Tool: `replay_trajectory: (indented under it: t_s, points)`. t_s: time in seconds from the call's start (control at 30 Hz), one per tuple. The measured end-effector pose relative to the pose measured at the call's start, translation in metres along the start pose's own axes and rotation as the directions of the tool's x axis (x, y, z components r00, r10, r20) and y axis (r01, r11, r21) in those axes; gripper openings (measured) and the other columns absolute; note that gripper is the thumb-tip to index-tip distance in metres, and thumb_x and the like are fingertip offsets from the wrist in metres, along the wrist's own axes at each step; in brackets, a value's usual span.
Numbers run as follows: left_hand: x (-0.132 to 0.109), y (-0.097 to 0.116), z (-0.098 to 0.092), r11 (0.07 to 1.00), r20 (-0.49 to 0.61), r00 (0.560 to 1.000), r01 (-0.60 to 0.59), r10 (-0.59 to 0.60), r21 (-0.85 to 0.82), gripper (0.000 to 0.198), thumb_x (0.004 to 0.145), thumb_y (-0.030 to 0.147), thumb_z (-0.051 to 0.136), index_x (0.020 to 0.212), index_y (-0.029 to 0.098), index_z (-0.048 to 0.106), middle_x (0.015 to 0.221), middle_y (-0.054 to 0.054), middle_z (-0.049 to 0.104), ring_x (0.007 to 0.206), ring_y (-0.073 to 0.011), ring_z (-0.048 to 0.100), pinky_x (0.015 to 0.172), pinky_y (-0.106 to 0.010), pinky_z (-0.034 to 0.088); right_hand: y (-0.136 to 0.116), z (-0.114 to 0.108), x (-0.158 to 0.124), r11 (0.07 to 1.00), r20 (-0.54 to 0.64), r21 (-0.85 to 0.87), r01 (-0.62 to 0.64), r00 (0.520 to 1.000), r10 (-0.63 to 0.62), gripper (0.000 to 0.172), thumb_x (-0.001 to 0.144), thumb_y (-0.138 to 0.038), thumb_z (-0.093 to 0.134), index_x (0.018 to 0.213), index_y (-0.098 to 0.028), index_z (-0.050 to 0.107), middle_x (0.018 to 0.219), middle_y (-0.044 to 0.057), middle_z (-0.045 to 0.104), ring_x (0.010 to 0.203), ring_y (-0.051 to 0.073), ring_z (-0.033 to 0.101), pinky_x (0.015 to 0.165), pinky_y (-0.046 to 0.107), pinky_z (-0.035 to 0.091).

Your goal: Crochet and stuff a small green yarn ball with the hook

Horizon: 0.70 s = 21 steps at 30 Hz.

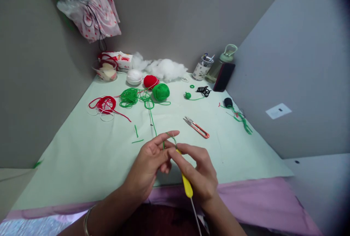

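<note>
My right hand grips a crochet hook by its yellow handle, the metal shaft sticking out below. Its tip meets green yarn at my left fingertips. Around the raised index finger of my left hand the yarn is looped, and thumb and fingers pinch it. The strand runs back over the table to a loose green tangle beside a green yarn ball. Whether any stitches sit on the hook is too small to tell. Orange-handled thread snips lie beyond my right hand.
Two green yarn scraps lie left. Farther back are red yarn, a red ball, a white ball and white stuffing. At back right stand a pen cup, a bottle and a leaning phone.
</note>
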<state>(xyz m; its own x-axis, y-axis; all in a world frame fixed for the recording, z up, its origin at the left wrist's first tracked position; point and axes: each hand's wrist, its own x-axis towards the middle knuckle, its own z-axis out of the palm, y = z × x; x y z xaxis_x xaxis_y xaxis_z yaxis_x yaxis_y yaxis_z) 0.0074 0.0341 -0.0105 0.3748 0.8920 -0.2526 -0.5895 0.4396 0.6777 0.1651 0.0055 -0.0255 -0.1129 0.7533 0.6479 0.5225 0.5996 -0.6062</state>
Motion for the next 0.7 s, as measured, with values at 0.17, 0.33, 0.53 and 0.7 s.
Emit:
replay_trajectory:
  t_s: [0.17,0.33,0.53,0.7]
  points:
    - [0.002,0.011,-0.002,0.985,0.037,0.993,0.114,-0.111,-0.131,0.026,0.08,0.018,0.085,0.106,0.013,0.082,0.064,0.009,0.041,0.045,0.0027,0.025,0.044,-0.012,0.03,0.006,-0.002,0.007,0.93,-0.204,0.34,-0.138,0.955,0.216,0.026,0.1,-0.014,0.059,0.109,-0.028,0.079,0.091,0.004,0.074,0.076,0.017,0.068,0.068,0.033,0.058]
    - [0.0,0.007,-0.002,0.999,0.03,0.999,-0.025,0.024,0.031,0.027,0.08,0.021,0.084,0.108,0.021,0.082,0.074,0.005,0.058,0.049,0.0001,0.044,0.052,-0.015,0.043,0.005,0.004,0.015,0.713,-0.026,0.652,-0.259,0.932,0.362,0.019,0.101,-0.021,0.062,0.103,-0.027,0.08,0.091,0.004,0.072,0.071,0.014,0.065,0.063,0.028,0.054]
    - [0.001,-0.002,-0.002,0.97,0.007,0.991,-0.131,0.132,0.206,0.031,0.081,0.02,0.085,0.11,0.026,0.081,0.081,0.003,0.065,0.076,-0.0075,0.063,0.075,-0.018,0.052,0.003,0.008,0.014,0.784,0.008,0.554,-0.281,0.943,0.333,0.022,0.096,-0.015,0.069,0.103,-0.032,0.082,0.094,0.003,0.073,0.093,0.016,0.066,0.078,0.028,0.055]
    - [0.003,0.001,-0.006,0.972,0.02,0.992,-0.122,0.121,0.202,0.032,0.08,0.023,0.086,0.111,0.025,0.08,0.084,0.002,0.069,0.078,-0.0093,0.065,0.078,-0.021,0.054,0.005,0.008,0.015,0.694,0.062,0.622,-0.362,0.907,0.417,0.017,0.089,-0.014,0.077,0.094,-0.029,0.082,0.089,0.001,0.07,0.08,0.014,0.065,0.068,0.025,0.054]
